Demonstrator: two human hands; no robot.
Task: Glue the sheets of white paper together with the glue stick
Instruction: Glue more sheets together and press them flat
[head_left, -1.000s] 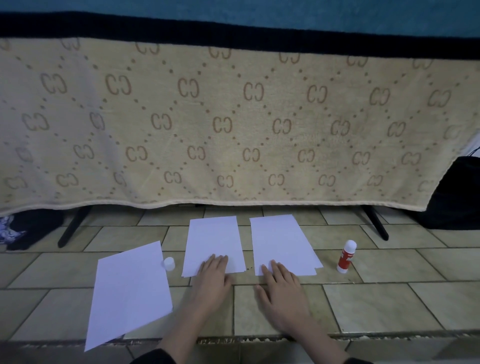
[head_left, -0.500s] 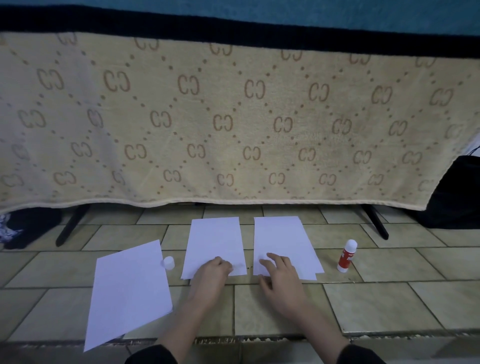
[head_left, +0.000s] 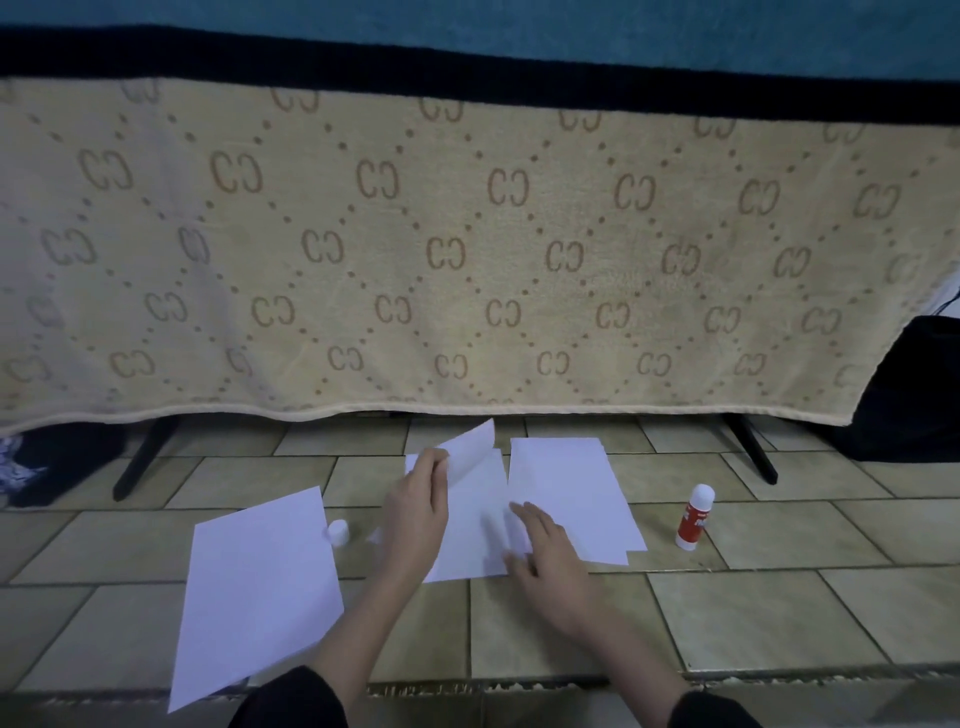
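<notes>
Left hand lifts a sheet's far corner; glue stick stands untouched.

At centre frame the left hand (head_left: 415, 512) pinches the folded-up corner of the middle sheet (head_left: 475, 525) on the tiled floor (head_left: 779, 613). The right hand (head_left: 545, 551) lies with fingers spread across its edge and the right stack of sheets (head_left: 571, 493). The glue stick (head_left: 694, 517) stands at right, its white cap (head_left: 337, 532) beside the left sheet (head_left: 260, 592).
</notes>
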